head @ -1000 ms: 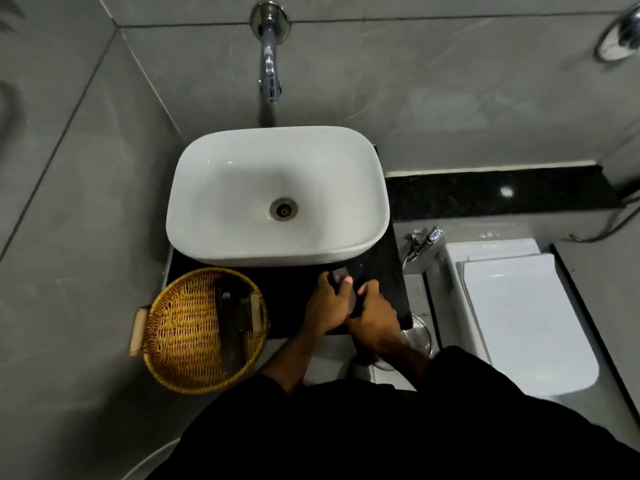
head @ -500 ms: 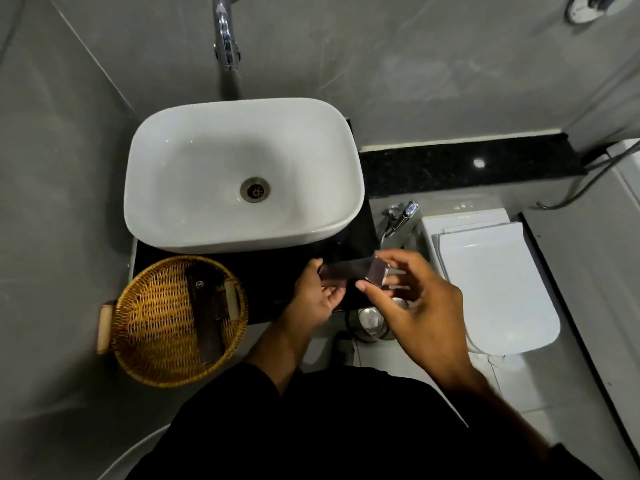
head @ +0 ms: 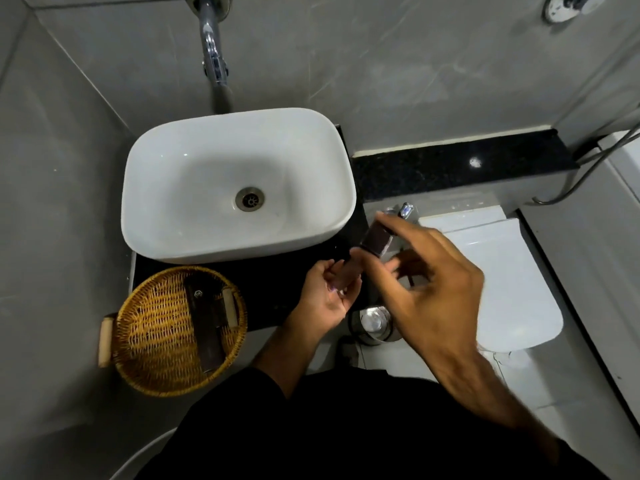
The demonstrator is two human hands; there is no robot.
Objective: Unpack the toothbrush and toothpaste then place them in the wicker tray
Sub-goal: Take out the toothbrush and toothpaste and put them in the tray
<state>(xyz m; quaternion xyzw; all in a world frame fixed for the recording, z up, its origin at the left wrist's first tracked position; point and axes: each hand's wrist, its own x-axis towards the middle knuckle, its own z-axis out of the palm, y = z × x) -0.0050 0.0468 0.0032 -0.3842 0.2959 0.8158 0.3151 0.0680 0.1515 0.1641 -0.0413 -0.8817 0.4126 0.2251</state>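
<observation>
Head view: right of the sink (head: 239, 188), my right hand (head: 426, 289) pinches a small dark box (head: 375, 239); my left hand (head: 329, 296), half-curled, grips something small I cannot identify.

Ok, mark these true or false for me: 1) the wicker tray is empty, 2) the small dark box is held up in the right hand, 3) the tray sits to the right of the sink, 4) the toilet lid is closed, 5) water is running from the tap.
1) False. The wicker tray already holds a long dark package.
2) True. The right hand pinches the small dark box at its fingertips, near the left hand.
3) False. The tray sits in front of the sink, toward its left side.
4) True. The toilet lid is down.
5) False. No water shows at the tap, and the basin looks dry.
</observation>
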